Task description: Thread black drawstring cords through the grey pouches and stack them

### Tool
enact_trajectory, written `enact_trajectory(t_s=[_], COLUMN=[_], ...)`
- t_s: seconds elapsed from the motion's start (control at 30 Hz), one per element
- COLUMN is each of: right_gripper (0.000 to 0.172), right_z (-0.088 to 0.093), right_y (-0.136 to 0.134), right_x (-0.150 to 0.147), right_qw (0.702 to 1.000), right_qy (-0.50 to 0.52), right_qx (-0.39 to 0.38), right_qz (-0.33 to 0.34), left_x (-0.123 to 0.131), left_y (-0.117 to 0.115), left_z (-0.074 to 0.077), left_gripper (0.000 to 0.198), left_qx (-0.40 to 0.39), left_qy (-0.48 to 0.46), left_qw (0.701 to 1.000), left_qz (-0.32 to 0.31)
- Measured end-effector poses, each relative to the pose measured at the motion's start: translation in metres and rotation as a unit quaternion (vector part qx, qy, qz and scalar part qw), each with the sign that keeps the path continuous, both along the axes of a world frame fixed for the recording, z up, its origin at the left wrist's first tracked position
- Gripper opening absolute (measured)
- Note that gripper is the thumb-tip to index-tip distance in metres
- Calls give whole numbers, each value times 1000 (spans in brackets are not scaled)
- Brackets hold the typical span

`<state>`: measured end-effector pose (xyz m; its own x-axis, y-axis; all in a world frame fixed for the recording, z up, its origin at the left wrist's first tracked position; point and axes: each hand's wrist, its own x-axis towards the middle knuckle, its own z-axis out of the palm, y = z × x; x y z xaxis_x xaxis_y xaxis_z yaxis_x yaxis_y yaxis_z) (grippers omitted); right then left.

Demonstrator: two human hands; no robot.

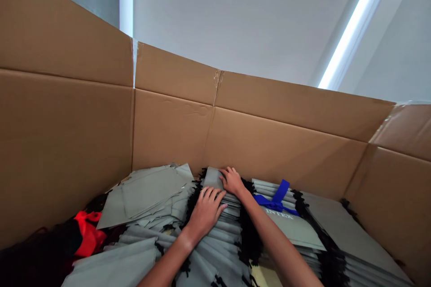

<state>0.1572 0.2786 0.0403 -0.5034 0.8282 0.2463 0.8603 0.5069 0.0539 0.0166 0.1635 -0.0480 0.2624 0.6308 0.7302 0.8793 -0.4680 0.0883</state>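
A stack of grey flat fabric pieces [232, 233] with black cord fringes along both sides lies in the middle of a large cardboard box. My left hand [207, 210] rests on the stack's near left part, palm down with its fingers apart. Farther back, my right hand [233, 181] touches the stack's top right side, its fingers slightly bent and spread. Neither hand is closed around a piece. The topmost grey piece [213, 176] shows just beyond my left fingertips.
Cardboard walls [286, 143] rise behind and at both sides. Loose grey sheets [151, 188] lie at left, near a red cloth strip [89, 233]. On the right are a bundle with a blue tie [278, 199] and another grey stack [353, 226].
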Motion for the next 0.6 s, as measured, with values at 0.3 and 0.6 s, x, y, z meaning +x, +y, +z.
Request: enact_trajectory(t_s=[0.3, 0.6], right_gripper=[41, 51], right_z=[24, 87], right_y=[-21, -129], right_x=[-7, 27], right_qw=[999, 976], right_qy=[16, 183], right_qx=[19, 87], right_qz=[20, 75], left_x=[-1, -7], left_y=[-2, -1], left_z=[5, 39], left_gripper=[39, 41], left_qx=[-6, -69], left_qy=[25, 17], left_qw=[1000, 997], left_qz=[7, -34])
